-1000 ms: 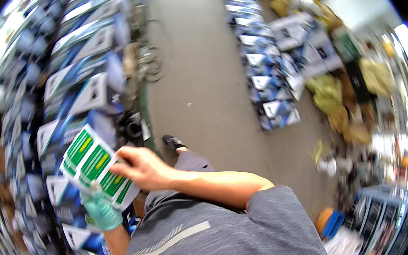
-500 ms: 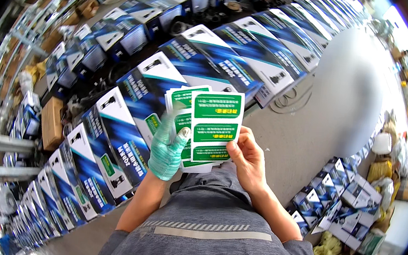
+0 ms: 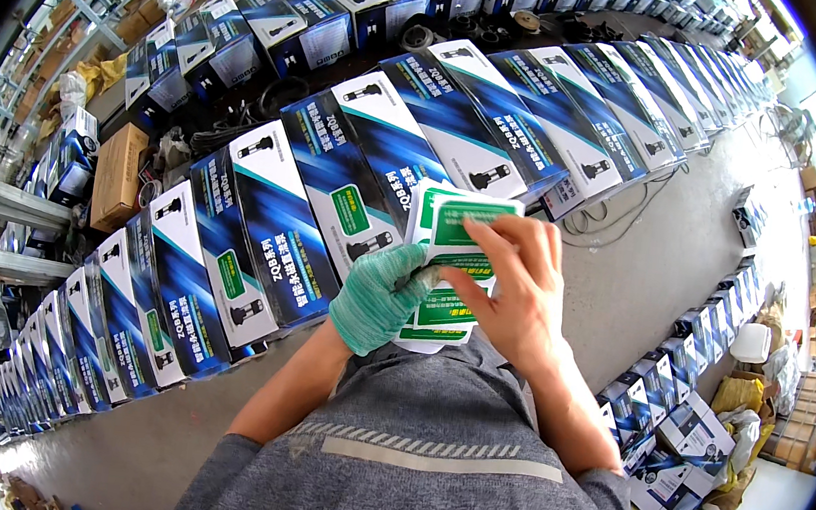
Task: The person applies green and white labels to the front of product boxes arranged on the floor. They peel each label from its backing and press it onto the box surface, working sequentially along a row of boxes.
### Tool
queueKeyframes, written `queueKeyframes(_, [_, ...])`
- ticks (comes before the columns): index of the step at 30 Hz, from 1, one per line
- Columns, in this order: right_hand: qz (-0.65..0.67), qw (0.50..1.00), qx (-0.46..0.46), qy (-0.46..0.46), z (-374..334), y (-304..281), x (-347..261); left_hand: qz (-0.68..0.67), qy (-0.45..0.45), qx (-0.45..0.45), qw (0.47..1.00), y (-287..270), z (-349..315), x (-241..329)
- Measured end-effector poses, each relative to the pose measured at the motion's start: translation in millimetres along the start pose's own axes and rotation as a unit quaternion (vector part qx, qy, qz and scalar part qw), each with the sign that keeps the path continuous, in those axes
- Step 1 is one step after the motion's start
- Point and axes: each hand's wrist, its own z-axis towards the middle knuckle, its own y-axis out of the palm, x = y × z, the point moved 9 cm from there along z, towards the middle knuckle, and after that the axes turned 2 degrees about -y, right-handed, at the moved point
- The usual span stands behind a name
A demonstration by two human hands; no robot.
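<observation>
My left hand (image 3: 381,297), in a green knitted glove, grips a stack of white-backed sticker sheets (image 3: 439,334) with green rectangular labels. My bare right hand (image 3: 521,293) lies over the right side of the stack. Its index fingertip touches the upper green label (image 3: 451,225) on the top sheet. The right thumb tip is beside the gloved thumb, with a gap between right thumb and index finger. Part of the sheets is hidden beneath the right fingers. Just beyond the left hand lies a blue and white box (image 3: 331,181) bearing a green label (image 3: 350,210).
A long curved row of blue and white boxes (image 3: 234,190) runs across in front of me, several with green labels. Another row (image 3: 298,26) stands behind it. A brown carton (image 3: 119,177) is at the left. More boxes (image 3: 627,406) stand at the right beyond grey floor (image 3: 617,279).
My right hand has moved from the sheets' right edge up over the top sheet. The left hand and stack have shifted right in view, and the view has turned a little.
</observation>
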Motion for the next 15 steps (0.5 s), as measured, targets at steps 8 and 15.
queueKeyframes(8, [0.060,0.992,-0.108,-0.028,2,23,-11,0.110,0.038,-0.020,0.993,-4,-9,31])
queueKeyframes(15, [0.077,0.992,-0.080,-0.061,6,22,-20,0.074,-0.026,-0.004,0.997,-14,-11,34])
